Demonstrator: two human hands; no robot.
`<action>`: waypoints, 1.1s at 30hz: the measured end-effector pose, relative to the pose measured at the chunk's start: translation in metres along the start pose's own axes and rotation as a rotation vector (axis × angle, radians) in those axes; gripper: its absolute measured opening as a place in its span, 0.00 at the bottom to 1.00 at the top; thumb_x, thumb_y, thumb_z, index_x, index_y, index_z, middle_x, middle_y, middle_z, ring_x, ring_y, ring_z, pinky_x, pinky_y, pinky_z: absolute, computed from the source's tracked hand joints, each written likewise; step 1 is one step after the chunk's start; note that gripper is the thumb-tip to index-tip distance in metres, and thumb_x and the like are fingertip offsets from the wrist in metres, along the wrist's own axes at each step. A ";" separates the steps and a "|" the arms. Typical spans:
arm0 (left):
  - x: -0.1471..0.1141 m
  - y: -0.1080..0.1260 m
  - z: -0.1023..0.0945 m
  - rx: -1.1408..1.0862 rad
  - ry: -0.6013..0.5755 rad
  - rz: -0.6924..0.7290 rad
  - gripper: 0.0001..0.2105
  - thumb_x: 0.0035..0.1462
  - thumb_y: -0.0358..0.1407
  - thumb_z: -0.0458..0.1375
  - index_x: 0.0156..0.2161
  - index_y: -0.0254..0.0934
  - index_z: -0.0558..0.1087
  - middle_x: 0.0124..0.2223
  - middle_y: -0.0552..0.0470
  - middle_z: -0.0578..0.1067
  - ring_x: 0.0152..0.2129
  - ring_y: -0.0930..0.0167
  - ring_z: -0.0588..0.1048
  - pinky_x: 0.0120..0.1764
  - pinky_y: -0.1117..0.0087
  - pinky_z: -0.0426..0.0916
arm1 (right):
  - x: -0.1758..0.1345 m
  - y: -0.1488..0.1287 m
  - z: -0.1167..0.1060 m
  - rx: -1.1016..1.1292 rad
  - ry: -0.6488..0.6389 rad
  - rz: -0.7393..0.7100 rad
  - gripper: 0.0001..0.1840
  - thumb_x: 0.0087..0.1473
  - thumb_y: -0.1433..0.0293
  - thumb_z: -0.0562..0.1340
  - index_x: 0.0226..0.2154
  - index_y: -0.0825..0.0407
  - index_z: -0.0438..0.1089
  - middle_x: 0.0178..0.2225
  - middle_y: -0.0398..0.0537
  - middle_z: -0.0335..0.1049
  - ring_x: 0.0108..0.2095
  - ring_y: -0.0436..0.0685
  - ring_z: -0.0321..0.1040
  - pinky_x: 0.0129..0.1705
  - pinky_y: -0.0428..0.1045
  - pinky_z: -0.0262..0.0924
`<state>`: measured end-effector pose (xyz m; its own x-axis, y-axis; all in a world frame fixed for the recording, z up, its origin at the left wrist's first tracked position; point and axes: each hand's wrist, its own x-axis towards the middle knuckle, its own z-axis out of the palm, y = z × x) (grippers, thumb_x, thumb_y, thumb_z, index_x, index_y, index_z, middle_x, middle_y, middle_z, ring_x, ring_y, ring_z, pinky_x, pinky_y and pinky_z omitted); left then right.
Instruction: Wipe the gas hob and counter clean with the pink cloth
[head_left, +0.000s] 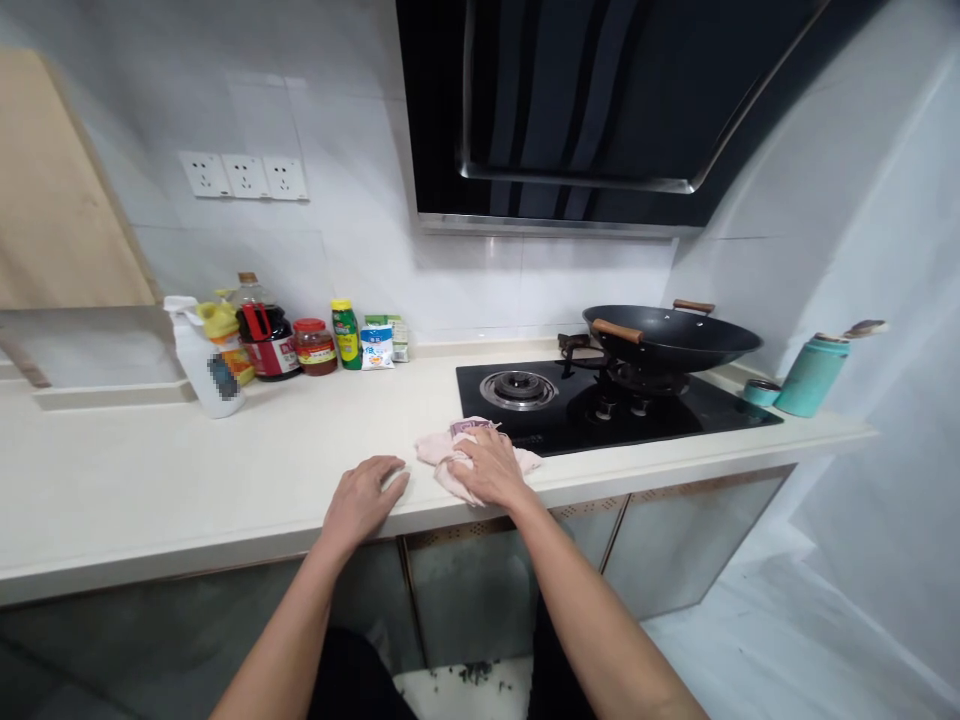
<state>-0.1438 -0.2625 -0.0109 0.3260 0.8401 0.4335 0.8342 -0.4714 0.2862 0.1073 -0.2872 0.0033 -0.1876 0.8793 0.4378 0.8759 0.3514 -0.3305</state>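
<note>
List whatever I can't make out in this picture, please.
Head view: the palm of the bare right hand, hidden against the crumpled pale pink cloth.
Head view: the label on the white plastic spray bottle, blurred by pixelation.
Head view: the top of the glossy black range hood, cut off by the upper edge.

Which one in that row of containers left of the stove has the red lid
The squat jar, between the dark bottle and the green bottle. Their caps are brown and yellow, and the white bottle has a white top.
</note>
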 end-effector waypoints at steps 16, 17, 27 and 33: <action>0.006 0.001 -0.006 -0.149 0.053 -0.108 0.24 0.63 0.55 0.49 0.49 0.41 0.77 0.52 0.49 0.79 0.48 0.62 0.77 0.53 0.63 0.70 | 0.004 -0.018 0.005 0.019 -0.075 -0.132 0.16 0.61 0.55 0.60 0.48 0.41 0.73 0.57 0.45 0.65 0.57 0.61 0.56 0.59 0.59 0.47; 0.006 0.001 -0.007 -0.151 0.046 -0.114 0.24 0.63 0.55 0.49 0.49 0.41 0.77 0.52 0.49 0.79 0.49 0.62 0.77 0.53 0.63 0.70 | 0.004 -0.013 0.002 0.025 -0.080 -0.115 0.15 0.61 0.56 0.61 0.47 0.41 0.73 0.57 0.45 0.65 0.57 0.61 0.57 0.58 0.58 0.48; 0.003 0.002 -0.007 -0.096 0.007 -0.099 0.24 0.62 0.55 0.49 0.49 0.40 0.76 0.52 0.48 0.79 0.51 0.59 0.75 0.55 0.59 0.68 | -0.036 0.089 -0.052 -0.033 0.036 0.178 0.17 0.58 0.62 0.60 0.49 0.45 0.73 0.57 0.46 0.68 0.53 0.60 0.63 0.54 0.55 0.54; 0.003 0.005 -0.004 -0.045 0.040 -0.063 0.23 0.63 0.53 0.49 0.49 0.40 0.77 0.52 0.47 0.79 0.50 0.59 0.75 0.56 0.57 0.66 | -0.064 0.168 -0.091 -0.293 0.110 0.544 0.23 0.62 0.58 0.54 0.56 0.45 0.71 0.60 0.54 0.64 0.56 0.66 0.62 0.53 0.58 0.56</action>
<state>-0.1404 -0.2632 -0.0053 0.2550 0.8574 0.4470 0.8312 -0.4306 0.3517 0.3063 -0.3136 -0.0043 0.3526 0.8636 0.3603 0.9215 -0.2534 -0.2943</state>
